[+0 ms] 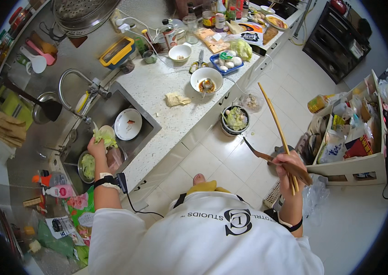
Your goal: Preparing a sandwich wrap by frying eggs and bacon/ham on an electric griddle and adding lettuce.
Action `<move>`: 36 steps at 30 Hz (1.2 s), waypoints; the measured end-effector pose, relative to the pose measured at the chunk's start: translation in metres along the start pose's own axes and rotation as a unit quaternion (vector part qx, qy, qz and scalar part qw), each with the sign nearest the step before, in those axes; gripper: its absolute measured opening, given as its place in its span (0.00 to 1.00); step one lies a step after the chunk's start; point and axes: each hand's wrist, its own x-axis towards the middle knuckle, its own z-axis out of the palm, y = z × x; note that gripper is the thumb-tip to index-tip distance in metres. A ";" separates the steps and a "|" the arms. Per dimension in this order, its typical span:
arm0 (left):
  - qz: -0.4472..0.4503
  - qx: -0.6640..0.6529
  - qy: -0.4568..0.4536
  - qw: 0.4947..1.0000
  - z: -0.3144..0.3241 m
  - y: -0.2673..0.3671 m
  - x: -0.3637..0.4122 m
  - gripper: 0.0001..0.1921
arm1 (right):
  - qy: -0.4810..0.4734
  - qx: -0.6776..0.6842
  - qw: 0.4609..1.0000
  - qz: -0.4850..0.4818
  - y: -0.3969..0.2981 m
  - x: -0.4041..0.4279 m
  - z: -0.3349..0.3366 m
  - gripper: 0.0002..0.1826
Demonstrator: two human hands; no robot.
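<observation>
Over the sink my left hand point(97, 147) grips a bunch of green lettuce leaves point(108, 139). Just below it, a metal bowl point(81, 169) in the sink holds more lettuce point(88, 165). A white bowl point(128, 124) with a picture inside lies tilted in the sink near the faucet point(87, 119). Beside my left wrist is something pale pink point(114, 159), partly hidden by the hand. Away from the counter, my right hand point(289, 165) is closed around long wooden chopsticks point(272, 111) and a brown wooden spatula point(300, 173).
On the counter stand a white bowl point(216, 74) with sauce and a spoon, scissors point(199, 62), a blue tray point(226, 71) of mushrooms or eggs, and a crumpled cloth-like piece point(177, 99). A bin point(235, 131) with leaves stands on the floor. An open bin of packages point(359, 165) is at right.
</observation>
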 end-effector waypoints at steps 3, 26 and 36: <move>0.008 -0.014 0.012 1.000 0.005 -0.002 0.007 0.13 | -0.014 -0.005 1.000 0.007 0.006 0.014 0.003 0.09; 0.036 -0.435 -0.135 0.890 0.145 0.392 -0.109 0.14 | 0.142 0.061 0.979 0.129 0.221 0.097 -0.161 0.04; -0.031 -0.489 -0.170 0.855 0.256 0.509 -0.193 0.13 | 0.038 -0.019 0.998 0.045 0.327 0.167 -0.245 0.14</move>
